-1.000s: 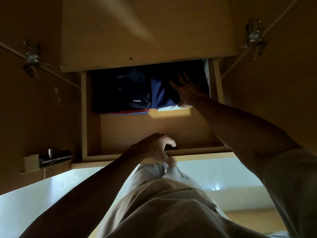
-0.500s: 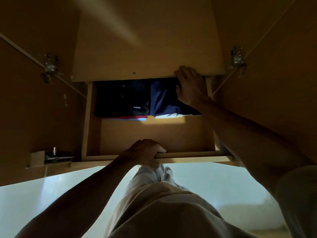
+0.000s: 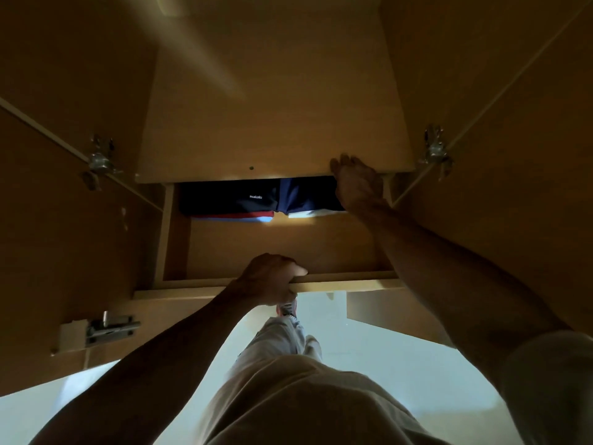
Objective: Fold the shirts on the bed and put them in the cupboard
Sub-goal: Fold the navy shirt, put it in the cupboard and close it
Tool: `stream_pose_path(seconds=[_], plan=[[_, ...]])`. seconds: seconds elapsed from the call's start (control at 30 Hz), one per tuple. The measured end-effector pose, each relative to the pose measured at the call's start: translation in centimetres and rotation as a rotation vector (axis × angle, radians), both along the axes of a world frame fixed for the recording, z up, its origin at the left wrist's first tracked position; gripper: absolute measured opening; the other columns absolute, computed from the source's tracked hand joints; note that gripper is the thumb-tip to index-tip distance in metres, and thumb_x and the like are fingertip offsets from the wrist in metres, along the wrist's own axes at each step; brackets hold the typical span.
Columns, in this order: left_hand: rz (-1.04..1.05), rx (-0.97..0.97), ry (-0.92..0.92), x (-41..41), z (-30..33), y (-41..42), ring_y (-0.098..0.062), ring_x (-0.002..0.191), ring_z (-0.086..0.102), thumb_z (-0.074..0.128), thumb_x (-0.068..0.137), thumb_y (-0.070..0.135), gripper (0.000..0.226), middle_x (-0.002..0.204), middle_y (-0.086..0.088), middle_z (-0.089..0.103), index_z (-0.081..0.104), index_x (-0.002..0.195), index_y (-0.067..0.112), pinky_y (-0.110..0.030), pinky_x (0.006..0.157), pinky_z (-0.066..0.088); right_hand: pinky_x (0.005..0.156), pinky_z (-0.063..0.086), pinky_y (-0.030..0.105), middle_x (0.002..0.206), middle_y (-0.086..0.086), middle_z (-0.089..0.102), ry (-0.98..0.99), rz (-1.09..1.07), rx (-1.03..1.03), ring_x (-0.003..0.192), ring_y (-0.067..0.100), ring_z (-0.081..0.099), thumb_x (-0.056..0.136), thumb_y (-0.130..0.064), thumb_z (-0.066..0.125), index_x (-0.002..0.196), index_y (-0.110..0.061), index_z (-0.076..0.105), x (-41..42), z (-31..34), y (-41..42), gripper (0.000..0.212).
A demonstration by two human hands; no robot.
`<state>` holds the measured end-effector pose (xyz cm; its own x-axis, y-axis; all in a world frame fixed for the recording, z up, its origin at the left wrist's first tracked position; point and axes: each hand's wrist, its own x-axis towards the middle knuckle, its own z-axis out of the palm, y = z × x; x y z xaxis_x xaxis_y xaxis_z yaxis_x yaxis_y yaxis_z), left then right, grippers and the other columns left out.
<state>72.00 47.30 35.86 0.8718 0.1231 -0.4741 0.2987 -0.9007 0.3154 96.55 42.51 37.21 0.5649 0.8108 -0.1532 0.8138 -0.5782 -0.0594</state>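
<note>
Since a moment ago my right hand slid up off the shirts to the shelf edge, fingers flat. Left hand fingers clamp the drawer front. Shirts sit centre frame; shove it shut and I pinch fingers.

**One view from my head, looking steeply down**

My head camera looks down and forward, close over an open drawer in the cupboard. Its wide angle takes in both my forearms, my legs and the floor below.
</note>
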Motion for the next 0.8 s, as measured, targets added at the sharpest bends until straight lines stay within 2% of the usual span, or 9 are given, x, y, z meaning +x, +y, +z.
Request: stream_pose_path(seconds=[0.07,0.17,0.23,0.33,0.43,0.57,0.63,0.73,0.8], plan=[[0.002,0.032,-0.026,0.6,0.0,0.6,-0.02,0.105,0.066,0.063,0.079,0.037,0.044,0.11,0.005,0.072,0.065,0.122,0.028,-0.033,0.09,0.054,0.087,0.051,0.043,0.131,0.015,0.055,-0.013,-0.012,-0.031,0.119,0.033,0.055,0.096,-0.008,0.047,0.135,-0.011,0.053,-0.1,0.3,0.4,0.04],[0.061,0.05,-0.083,1.4,0.0,1.8,-0.02,0.123,0.059,0.063,0.084,0.031,0.055,0.131,0.004,0.067,0.059,0.139,0.028,-0.031,0.104,0.045,0.075,0.052,0.042,0.118,0.012,0.06,-0.065,-0.011,-0.048,0.108,0.032,0.061,0.096,-0.011,0.045,0.122,-0.014,0.059,-0.2,0.7,0.6,0.029],[0.065,0.093,-0.144,1.9,0.1,2.6,-0.023,0.124,0.056,0.065,0.082,0.028,0.056,0.133,0.0,0.064,0.06,0.138,0.026,-0.034,0.104,0.044,0.074,0.053,0.042,0.114,0.01,0.061,-0.072,-0.025,-0.048,0.103,0.032,0.064,0.098,-0.014,0.045,0.12,-0.017,0.061,-0.3,0.9,0.8,0.027],[0.081,0.208,-0.261,2.9,0.1,4.1,-0.033,0.121,0.053,0.075,0.068,0.031,0.066,0.131,-0.008,0.058,0.062,0.132,0.023,-0.043,0.097,0.046,0.074,0.053,0.041,0.111,0.008,0.063,-0.098,-0.043,-0.016,0.1,0.03,0.065,0.099,-0.017,0.042,0.117,-0.021,0.062,-0.4,1.2,0.7,0.027],[0.142,0.285,-0.323,4.1,0.6,5.4,-0.039,0.134,0.043,0.084,0.061,0.037,0.092,0.151,-0.016,0.045,0.05,0.145,0.021,-0.05,0.105,0.04,0.074,0.053,0.04,0.109,0.006,0.063,-0.102,-0.039,0.015,0.099,0.029,0.065,0.1,-0.02,0.041,0.116,-0.022,0.06,-0.5,1.3,0.4,0.025],[0.17,0.379,-0.343,6.1,0.9,6.9,-0.038,0.146,0.028,0.088,0.056,0.047,0.118,0.159,-0.018,0.031,0.033,0.156,0.018,-0.054,0.109,0.032,0.081,0.053,0.042,0.117,0.005,0.06,-0.053,-0.067,-0.02,0.107,0.031,0.063,0.101,-0.023,0.038,0.122,-0.023,0.058,-0.5,1.5,0.8,0.029],[0.178,0.407,-0.323,7.2,0.8,7.7,-0.037,0.15,0.021,0.087,0.06,0.052,0.124,0.163,-0.016,0.024,0.023,0.16,0.018,-0.057,0.117,0.023,0.085,0.053,0.044,0.12,0.005,0.058,-0.027,-0.088,-0.043,0.112,0.03,0.061,0.101,-0.022,0.04,0.124,-0.024,0.057,-0.3,1.8,0.8,0.029],[0.186,0.418,-0.249,8.8,0.7,8.6,-0.034,0.155,0.006,0.079,0.074,0.056,0.12,0.168,-0.012,0.008,0.005,0.161,0.02,-0.055,0.123,0.011,0.084,0.053,0.044,0.12,0.005,0.058,0.011,-0.098,-0.055,0.112,0.029,0.061,0.096,-0.024,0.051,0.124,-0.023,0.057,-0.2,2.2,0.8,0.029],[0.189,0.424,-0.245,9.7,0.8,9.3,-0.034,0.155,0.005,0.078,0.076,0.053,0.117,0.168,-0.012,0.007,0.005,0.161,0.019,-0.055,0.123,0.01,0.084,0.052,0.044,0.12,0.005,0.058,0.025,-0.096,-0.058,0.112,0.029,0.06,0.093,-0.027,0.054,0.125,-0.022,0.058,-0.2,2.3,0.9,0.032]])
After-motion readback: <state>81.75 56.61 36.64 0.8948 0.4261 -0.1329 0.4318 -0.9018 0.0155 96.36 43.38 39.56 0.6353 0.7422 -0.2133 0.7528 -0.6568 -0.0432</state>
